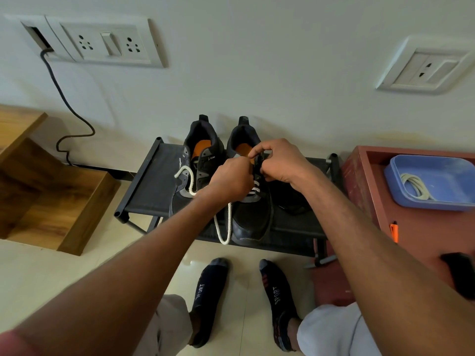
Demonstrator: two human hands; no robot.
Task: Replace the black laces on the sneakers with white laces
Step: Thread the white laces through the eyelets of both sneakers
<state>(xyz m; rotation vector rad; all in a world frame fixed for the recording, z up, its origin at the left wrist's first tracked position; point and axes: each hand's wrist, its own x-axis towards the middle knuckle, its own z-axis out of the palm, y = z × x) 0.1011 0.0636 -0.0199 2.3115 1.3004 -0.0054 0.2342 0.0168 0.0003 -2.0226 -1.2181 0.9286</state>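
Note:
Two black sneakers with orange insoles stand side by side on a black rack point(149, 181). The left sneaker point(199, 160) has no lace in its eyelets that I can see. The right sneaker point(253, 217) carries a white lace point(223, 227) through its lower eyelets; one end loops over the left sneaker, another loop hangs off the rack's front. My left hand point(230, 179) is closed on the white lace beside the tongue. My right hand point(279, 160) pinches the right sneaker's tongue and upper eyelets. A dark heap, perhaps the black laces point(291, 201), lies right of that shoe.
A blue tray point(449, 176) holding a coiled white lace point(415, 186) sits on a red-brown cabinet point(365, 201) at the right, with an orange pen point(394, 231) and a dark object near its front. Wooden steps point(51, 201) stand left. A black cable runs down the wall. My socked feet are below.

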